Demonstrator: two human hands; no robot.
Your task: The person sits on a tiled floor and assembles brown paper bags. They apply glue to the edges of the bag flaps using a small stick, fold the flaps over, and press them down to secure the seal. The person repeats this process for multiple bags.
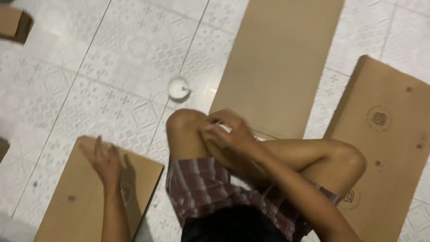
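Careful: your right hand (228, 134) pinches a small white stick, left hand (105, 161) spread over the lower-left cardboard (67, 201); the cup (178, 87) above your knee could tip.

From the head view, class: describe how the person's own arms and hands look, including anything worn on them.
Both arms are bare from the frame edge down: no sleeves, gloves, watch or bracelets show. The left hand is bare, with no ring visible on its fingers. The right hand is motion-blurred, so rings cannot be ruled out there. The only clothing in sight is striped shorts, maroon with pale lines.

Striped maroon shorts (210, 183), bare arms
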